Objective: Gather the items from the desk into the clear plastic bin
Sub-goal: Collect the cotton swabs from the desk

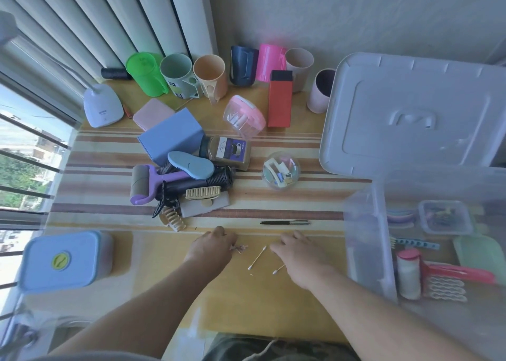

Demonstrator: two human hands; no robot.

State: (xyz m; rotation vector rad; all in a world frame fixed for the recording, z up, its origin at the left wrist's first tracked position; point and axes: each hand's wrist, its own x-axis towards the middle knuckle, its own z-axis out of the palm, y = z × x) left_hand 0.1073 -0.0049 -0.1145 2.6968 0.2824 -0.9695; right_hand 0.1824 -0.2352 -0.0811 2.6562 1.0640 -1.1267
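Observation:
My left hand point(212, 247) lies on the desk's front part, fingers curled over a small bunch of pink-tipped swabs point(240, 248) that stick out to its right. My right hand point(297, 251) rests flat beside it, fingers straight and pointing left. One white cotton swab point(257, 258) lies between the hands, and a second swab point(278, 271) pokes out from under my right hand. The clear plastic bin point(367, 240) stands at the right and holds a lint roller, a pink comb, a small box and other things.
The bin's lid point(410, 108) leans behind it. A black pen point(284, 222) lies just beyond my hands. A pile with a blue box point(171, 136), purple roller and hair clips fills the middle. Cups line the back; a blue-lidded container point(64, 260) stands front left.

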